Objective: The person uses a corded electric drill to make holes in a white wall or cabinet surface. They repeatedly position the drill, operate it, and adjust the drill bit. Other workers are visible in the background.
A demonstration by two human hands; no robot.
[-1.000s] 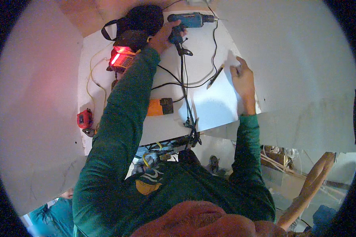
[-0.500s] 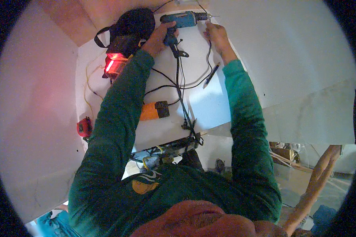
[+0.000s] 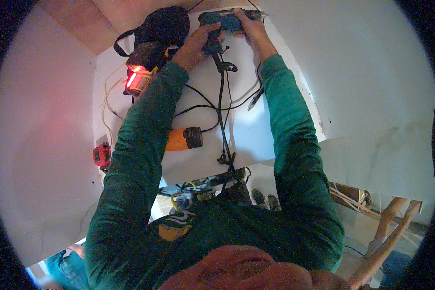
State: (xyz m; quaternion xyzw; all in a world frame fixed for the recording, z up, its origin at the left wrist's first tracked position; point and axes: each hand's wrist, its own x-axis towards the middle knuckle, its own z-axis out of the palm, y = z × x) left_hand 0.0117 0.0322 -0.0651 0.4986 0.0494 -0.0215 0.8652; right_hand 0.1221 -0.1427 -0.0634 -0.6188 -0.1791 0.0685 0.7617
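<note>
A blue corded drill lies sideways at the far end of the white surface, its bit pointing right. My left hand is wrapped round the drill's handle. My right hand grips the front of the drill body, its fingers over the top and hiding part of it. From the handle a black power cord runs down toward me, with a black rubber piece attached near its top. A dark pen-like tool lies beside my right forearm, partly covered by it.
Left of the drill sit a black bag and a device glowing red. An orange-and-black tool lies by my left forearm, a red tape measure farther left. White walls flank both sides. Another person's teal clothing shows lower left.
My right hand has moved from near the drill's bit onto the front of its body. The drill has shifted slightly away and to the right.
</note>
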